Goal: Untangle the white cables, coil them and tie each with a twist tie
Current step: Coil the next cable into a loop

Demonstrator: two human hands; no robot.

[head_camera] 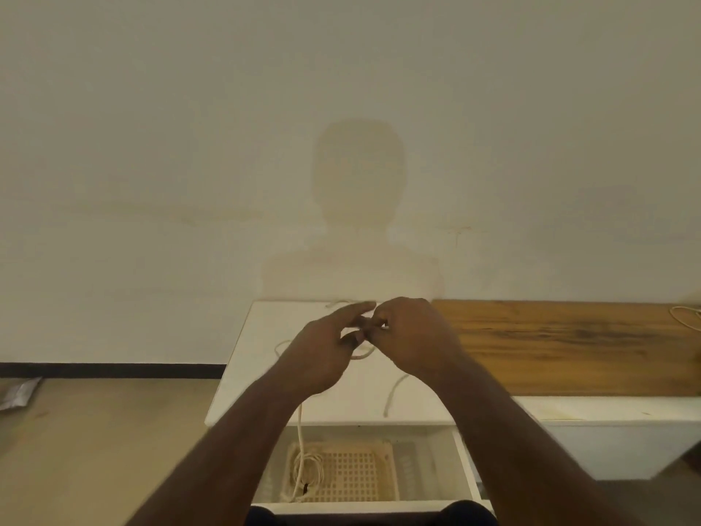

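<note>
We hold both hands together above the white bench (242, 373), working one small loop of white cable (362, 354) between them. Our right hand (413, 336) has its fingers curled in, pinching what looks like the cable or a twist tie at the fingertips; it is too small and blurred to tell which. Our left hand (322, 354) steadies the loop from the other side, forefinger stretched out and thumb tucked against it, probably so the coil cannot spring apart. A loose strand (392, 396) trails on the bench, and another runs down from the left hand into the open drawer (464, 461), where a coil (307, 468) lies on a basket (360, 472). A further cable (686, 317) sits far right on the wooden top (569, 347).
</note>
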